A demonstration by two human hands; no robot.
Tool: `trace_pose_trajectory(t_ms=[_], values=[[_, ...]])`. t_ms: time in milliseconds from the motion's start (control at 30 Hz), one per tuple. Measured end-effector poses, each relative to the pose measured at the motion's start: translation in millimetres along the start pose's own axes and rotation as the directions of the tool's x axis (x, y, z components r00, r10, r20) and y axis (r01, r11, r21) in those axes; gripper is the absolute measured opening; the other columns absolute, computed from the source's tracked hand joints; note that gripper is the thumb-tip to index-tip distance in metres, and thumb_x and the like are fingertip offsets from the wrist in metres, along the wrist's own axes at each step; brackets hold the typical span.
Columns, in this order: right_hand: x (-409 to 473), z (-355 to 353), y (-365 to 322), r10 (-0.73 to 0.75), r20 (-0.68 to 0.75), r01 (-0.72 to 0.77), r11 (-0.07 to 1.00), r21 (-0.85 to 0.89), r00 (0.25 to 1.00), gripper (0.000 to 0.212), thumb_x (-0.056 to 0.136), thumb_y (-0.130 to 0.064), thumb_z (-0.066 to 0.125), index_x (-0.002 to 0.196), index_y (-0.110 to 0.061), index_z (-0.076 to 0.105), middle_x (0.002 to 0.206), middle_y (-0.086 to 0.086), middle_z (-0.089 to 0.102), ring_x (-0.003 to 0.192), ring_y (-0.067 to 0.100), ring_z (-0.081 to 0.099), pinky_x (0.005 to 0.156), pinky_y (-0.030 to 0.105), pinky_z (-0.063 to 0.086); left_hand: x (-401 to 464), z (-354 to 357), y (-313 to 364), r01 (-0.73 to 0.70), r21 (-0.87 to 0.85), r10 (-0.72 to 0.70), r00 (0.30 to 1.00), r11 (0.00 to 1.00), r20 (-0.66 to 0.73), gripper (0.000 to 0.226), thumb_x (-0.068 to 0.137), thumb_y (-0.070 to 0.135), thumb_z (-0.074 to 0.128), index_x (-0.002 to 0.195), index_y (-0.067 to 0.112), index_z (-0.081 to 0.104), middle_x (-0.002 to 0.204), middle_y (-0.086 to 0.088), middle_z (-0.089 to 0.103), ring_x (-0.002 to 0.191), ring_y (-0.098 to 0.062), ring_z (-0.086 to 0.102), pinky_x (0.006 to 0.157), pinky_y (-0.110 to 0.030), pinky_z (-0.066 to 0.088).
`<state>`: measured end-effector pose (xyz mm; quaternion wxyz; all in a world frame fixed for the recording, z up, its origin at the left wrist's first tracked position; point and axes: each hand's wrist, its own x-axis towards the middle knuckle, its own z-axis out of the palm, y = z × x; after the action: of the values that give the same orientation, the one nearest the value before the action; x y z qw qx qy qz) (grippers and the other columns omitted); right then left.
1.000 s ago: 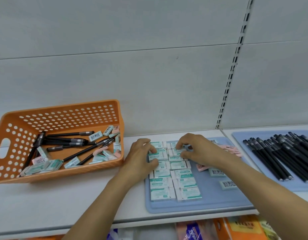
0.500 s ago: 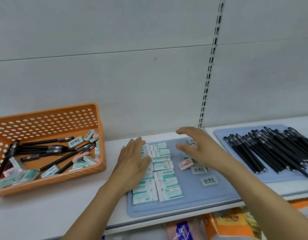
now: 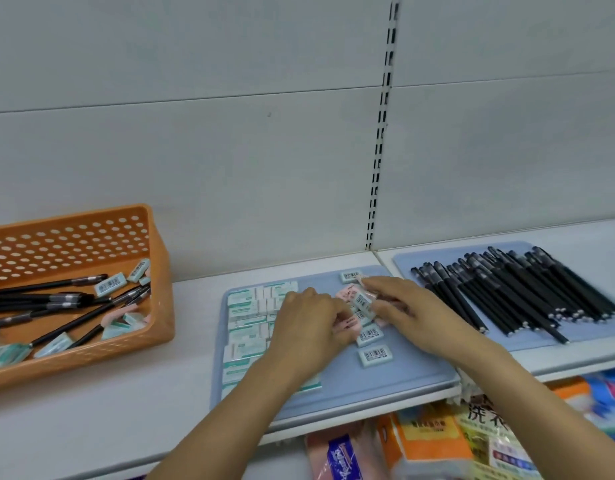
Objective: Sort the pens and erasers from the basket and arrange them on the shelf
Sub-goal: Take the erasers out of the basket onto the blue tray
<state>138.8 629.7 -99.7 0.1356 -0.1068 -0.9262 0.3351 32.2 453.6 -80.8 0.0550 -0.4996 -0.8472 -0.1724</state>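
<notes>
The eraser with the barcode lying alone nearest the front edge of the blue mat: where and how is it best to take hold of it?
The barcode eraser lies flat, apart from its neighbours. Probably come from straight above and pinch its two long sides; they look free, and the flat label face gives no grip.

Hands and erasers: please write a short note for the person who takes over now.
Left hand pinches a pink eraser; right hand pinches a barcoded eraser, both over the middle blue mat.
Done: green erasers in rows on that mat; many pens on the right mat.
Left: loose erasers on the mat, plus pens and erasers in the orange basket.
</notes>
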Motion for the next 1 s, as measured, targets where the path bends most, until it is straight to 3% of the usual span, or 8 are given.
trace_pose_trajectory(t_ms=[100, 233, 367, 567, 633, 733, 867, 1000], values=[[-8, -4, 6, 0.002, -0.032, -0.001, 1.000, 0.019, 0.999, 0.033, 0.098, -0.030, 0.051, 0.130, -0.037, 0.056, 0.136, -0.021, 0.050, 0.124, -0.007, 0.043, 0.104, 0.012, 0.032, 0, 7, 13, 0.046, -0.158, -0.042, 0.999, 0.986, 0.029, 0.028, 0.080, 0.049, 0.070, 0.102, 0.031, 0.068, 0.089, 0.008, 0.067, 0.084, -0.014, 0.060, 0.077, -0.031, 0.042], [-11, -3, -1, -0.030, -0.023, 0.029, 0.999, -0.028, 0.999, 0.038, 0.097, -0.026, 0.054, 0.134, -0.030, 0.055, 0.139, -0.018, 0.046, 0.125, -0.009, 0.036, 0.103, 0.005, 0.026, -2, 9, 16, 0.139, -0.251, -0.127, 0.990, 0.958, 0.061, 0.032, 0.077, 0.049, 0.073, 0.104, 0.033, 0.066, 0.088, 0.012, 0.066, 0.081, -0.010, 0.061, 0.075, -0.029, 0.044], [-8, 2, -23, -0.044, -0.074, 0.040, 0.997, -0.064, 0.996, 0.037, 0.096, -0.027, 0.055, 0.134, -0.026, 0.055, 0.138, -0.013, 0.046, 0.127, -0.001, 0.037, 0.107, 0.022, 0.031, -18, -7, 12, 0.133, -0.226, -0.145, 0.989, 0.965, -0.038, 0.034, 0.083, 0.056, 0.063, 0.109, 0.034, 0.061, 0.098, 0.015, 0.060, 0.085, -0.004, 0.052, 0.082, -0.027, 0.038], [18, 20, -91, -0.230, -0.226, 0.247, 0.968, 0.048, 0.947, 0.020, 0.093, -0.017, 0.058, 0.108, -0.026, 0.069, 0.115, -0.015, 0.062, 0.108, -0.004, 0.054, 0.091, 0.006, 0.036, -78, -76, -21, 0.035, -0.277, -0.096, 0.973, 0.960, -0.210, 0.025, 0.089, 0.054, 0.055, 0.107, 0.037, 0.061, 0.095, 0.021, 0.058, 0.095, 0.003, 0.051, 0.090, -0.023, 0.037], [31, 31, -121, -0.310, -0.219, 0.334, 0.939, 0.081, 0.925, 0.018, 0.092, -0.013, 0.059, 0.102, -0.024, 0.070, 0.106, -0.015, 0.064, 0.100, 0.000, 0.059, 0.086, 0.011, 0.042, -103, -105, -44, 0.045, -0.279, -0.113, 0.966, 0.959, -0.234, 0.026, 0.087, 0.055, 0.052, 0.104, 0.038, 0.061, 0.094, 0.023, 0.058, 0.098, 0.003, 0.053, 0.088, -0.023, 0.041], [50, 54, -170, -0.414, -0.187, 0.440, 0.888, 0.132, 0.891, 0.017, 0.090, -0.009, 0.063, 0.100, -0.019, 0.072, 0.099, -0.011, 0.066, 0.091, 0.007, 0.063, 0.082, 0.021, 0.048, -137, -147, -94, 0.112, -0.249, -0.181, 0.945, 0.962, -0.273, 0.016, 0.089, 0.046, 0.061, 0.101, 0.037, 0.065, 0.095, 0.023, 0.061, 0.097, -0.001, 0.059, 0.083, -0.021, 0.046], [77, 85, -232, -0.537, -0.104, 0.546, 0.832, 0.100, 0.837, 0.018, 0.088, -0.011, 0.068, 0.102, -0.022, 0.072, 0.093, -0.013, 0.067, 0.086, 0.003, 0.063, 0.079, 0.020, 0.048, -160, -193, -183, 0.314, -0.115, -0.333, 0.907, 0.943, -0.259, 0.017, 0.085, 0.028, 0.070, 0.098, 0.038, 0.065, 0.094, 0.024, 0.063, 0.092, 0.004, 0.060, 0.081, -0.014, 0.047], [107, 123, -279, -0.575, 0.075, 0.579, 0.813, -0.066, 0.815, 0.022, 0.089, -0.027, 0.065, 0.111, -0.028, 0.069, 0.097, -0.018, 0.062, 0.090, 0.002, 0.056, 0.081, 0.030, 0.049, -149, -207, -261, 0.422, 0.162, -0.415, 0.907, 0.892, -0.074, 0.044, 0.085, 0.028, 0.070, 0.127, 0.028, 0.056, 0.123, 0.008, 0.058, 0.112, -0.011, 0.056, 0.095, -0.027, 0.045]])
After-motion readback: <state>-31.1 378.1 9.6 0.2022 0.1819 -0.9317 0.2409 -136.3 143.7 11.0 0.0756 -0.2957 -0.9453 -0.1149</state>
